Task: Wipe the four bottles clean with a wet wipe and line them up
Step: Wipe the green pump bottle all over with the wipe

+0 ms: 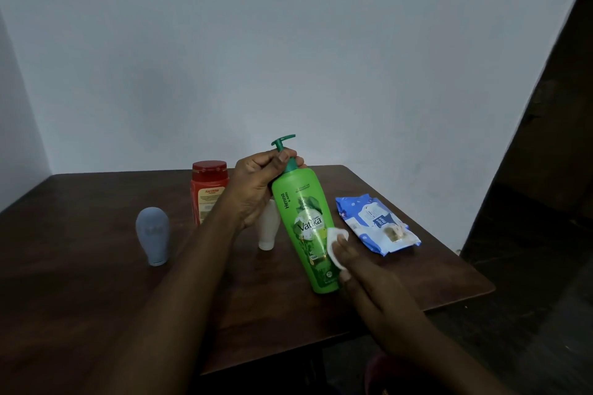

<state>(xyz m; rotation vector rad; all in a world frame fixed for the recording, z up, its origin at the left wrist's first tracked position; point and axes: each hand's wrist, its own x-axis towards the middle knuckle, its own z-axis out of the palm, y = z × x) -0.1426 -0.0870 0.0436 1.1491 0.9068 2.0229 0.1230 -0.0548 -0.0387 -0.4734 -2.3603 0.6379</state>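
While left grip (256, 184) clasps green bottle (303, 199) at neck, right grip (369, 289) (seemingly flat-fingered) presses wipe (334, 236) against it.

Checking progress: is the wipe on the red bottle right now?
No, the right hand presses the wipe against the tilted green bottle, which the left hand grips at its neck.

Plain home room – bare pale walls (288, 42), dark wooden table (80, 282), toiletries.
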